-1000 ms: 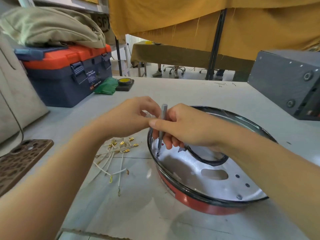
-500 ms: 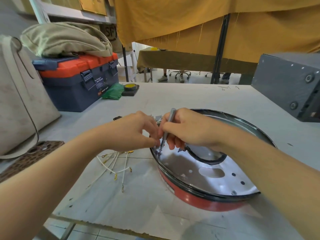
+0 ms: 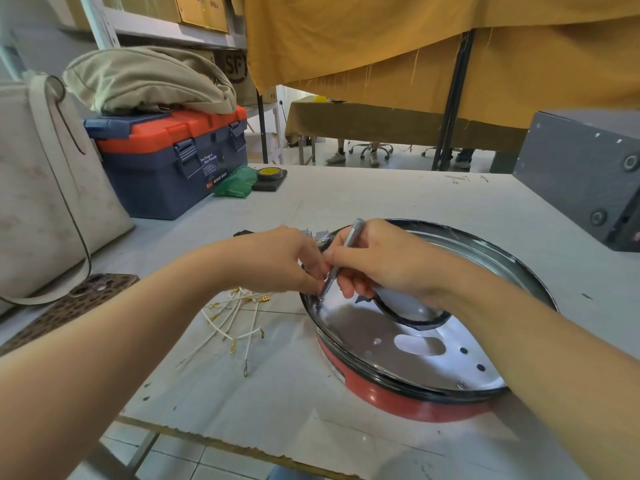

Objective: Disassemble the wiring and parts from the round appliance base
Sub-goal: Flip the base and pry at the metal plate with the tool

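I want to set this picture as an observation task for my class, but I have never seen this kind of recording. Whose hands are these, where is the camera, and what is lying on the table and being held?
There is no machine here: a person wears a camera on the head, looking down at their own two hands.

The right hand holds a slim grey screwdriver, its tip down at the inside rim of a round red appliance base. The left hand has its fingertips at the same spot; what it grips is hidden.

On the table lie loose white wires beside the base, a blue and orange toolbox, and a roll of tape.
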`<act>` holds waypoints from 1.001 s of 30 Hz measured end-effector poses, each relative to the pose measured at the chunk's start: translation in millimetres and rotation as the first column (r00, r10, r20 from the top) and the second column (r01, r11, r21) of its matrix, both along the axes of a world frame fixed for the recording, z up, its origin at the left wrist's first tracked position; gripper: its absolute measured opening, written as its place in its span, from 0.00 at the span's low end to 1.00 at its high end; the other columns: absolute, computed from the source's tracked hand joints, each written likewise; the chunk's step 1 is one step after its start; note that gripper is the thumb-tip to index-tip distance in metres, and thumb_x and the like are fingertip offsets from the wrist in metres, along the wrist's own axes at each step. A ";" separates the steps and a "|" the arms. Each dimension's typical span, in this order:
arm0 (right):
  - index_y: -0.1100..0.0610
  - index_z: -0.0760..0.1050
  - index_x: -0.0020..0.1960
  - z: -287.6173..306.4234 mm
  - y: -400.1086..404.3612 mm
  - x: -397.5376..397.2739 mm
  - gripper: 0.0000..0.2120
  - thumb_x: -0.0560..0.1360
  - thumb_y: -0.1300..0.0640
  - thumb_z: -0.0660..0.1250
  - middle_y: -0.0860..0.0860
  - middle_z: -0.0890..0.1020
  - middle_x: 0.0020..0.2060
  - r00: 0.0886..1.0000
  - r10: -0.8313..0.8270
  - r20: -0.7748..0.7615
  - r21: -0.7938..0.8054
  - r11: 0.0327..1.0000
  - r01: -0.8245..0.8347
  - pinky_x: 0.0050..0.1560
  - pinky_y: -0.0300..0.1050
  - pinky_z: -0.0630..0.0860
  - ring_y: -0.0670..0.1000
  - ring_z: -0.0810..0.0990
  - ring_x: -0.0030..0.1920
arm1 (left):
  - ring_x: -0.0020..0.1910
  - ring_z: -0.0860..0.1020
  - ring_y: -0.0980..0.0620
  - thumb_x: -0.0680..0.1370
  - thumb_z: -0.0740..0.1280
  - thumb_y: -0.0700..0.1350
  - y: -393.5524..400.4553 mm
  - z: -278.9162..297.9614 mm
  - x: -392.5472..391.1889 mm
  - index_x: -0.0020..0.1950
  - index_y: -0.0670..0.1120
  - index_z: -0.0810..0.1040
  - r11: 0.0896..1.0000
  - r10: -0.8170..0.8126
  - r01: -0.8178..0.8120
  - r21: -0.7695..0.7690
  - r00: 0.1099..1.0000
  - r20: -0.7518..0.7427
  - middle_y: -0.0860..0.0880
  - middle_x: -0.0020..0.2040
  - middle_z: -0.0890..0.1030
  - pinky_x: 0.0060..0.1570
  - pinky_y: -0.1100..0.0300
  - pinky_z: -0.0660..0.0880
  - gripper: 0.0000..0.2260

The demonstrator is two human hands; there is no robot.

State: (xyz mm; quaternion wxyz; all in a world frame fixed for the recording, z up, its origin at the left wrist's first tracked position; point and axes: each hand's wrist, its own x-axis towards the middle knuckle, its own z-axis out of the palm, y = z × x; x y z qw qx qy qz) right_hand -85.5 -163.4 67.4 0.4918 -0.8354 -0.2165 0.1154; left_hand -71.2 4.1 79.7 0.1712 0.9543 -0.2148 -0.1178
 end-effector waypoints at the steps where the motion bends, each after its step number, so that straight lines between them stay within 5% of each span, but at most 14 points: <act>1: 0.59 0.78 0.38 0.0 -0.8 0.3 0.13 0.79 0.58 0.62 0.52 0.79 0.25 1.000 0.000 -0.001 0.013 1.000 0.000 0.29 0.38 0.71 0.46 0.72 0.24 | 0.51 0.75 0.55 0.73 0.70 0.47 -0.1 -0.1 -0.4 0.38 0.56 0.80 1.000 0.004 -0.004 0.000 1.000 -0.010 0.60 0.48 0.77 0.50 0.60 0.70 0.05; 5: 0.59 0.80 0.39 -1.3 -2.7 1.0 0.15 0.79 0.54 0.63 0.51 0.79 0.24 1.000 -0.026 0.014 0.031 0.999 0.026 0.27 0.34 0.70 0.45 0.72 0.25 | 0.51 0.77 0.53 0.73 0.70 0.47 -1.6 1.5 -1.3 0.45 0.51 0.83 0.999 0.020 -0.019 0.035 1.000 -0.022 0.54 0.53 0.81 0.55 0.55 0.73 0.03; 16: 0.57 0.76 0.40 -4.3 -1.8 5.4 0.11 0.79 0.56 0.60 0.50 0.79 0.26 0.998 -0.055 0.013 -0.033 0.998 0.055 0.28 0.36 0.71 0.45 0.73 0.26 | 0.51 0.76 0.50 0.71 0.72 0.47 -8.4 2.2 -3.1 0.36 0.57 0.80 0.997 0.013 -0.010 0.083 0.999 -0.029 0.52 0.52 0.79 0.56 0.50 0.73 0.06; 23: 0.58 0.76 0.38 -3.3 -3.1 4.8 0.12 0.78 0.56 0.61 0.51 0.80 0.26 0.998 -0.057 0.039 -0.029 0.998 0.058 0.29 0.37 0.71 0.46 0.74 0.28 | 0.51 0.76 0.49 0.71 0.73 0.47 -8.1 -1.2 -2.6 0.40 0.53 0.82 0.998 0.016 -0.015 0.068 1.000 -0.010 0.50 0.51 0.79 0.54 0.50 0.74 0.01; 27: 0.62 0.78 0.39 -2.0 -4.1 4.0 0.11 0.77 0.58 0.63 0.52 0.80 0.27 0.994 -0.088 0.069 0.004 0.996 0.088 0.31 0.38 0.71 0.47 0.74 0.29 | 0.50 0.76 0.52 0.72 0.72 0.49 -6.0 -4.0 -1.2 0.39 0.52 0.82 0.999 0.018 -0.018 0.037 1.000 0.013 0.54 0.50 0.79 0.51 0.55 0.73 0.03; 30: 0.65 0.78 0.40 0.4 -5.0 3.8 0.13 0.77 0.58 0.62 0.50 0.78 0.24 0.978 -0.170 0.119 0.078 0.984 0.161 0.30 0.37 0.69 0.45 0.71 0.26 | 0.50 0.76 0.57 0.72 0.72 0.49 -2.1 -6.2 -0.2 0.35 0.55 0.80 0.999 0.027 -0.027 -0.033 0.999 0.025 0.60 0.48 0.79 0.45 0.68 0.69 0.06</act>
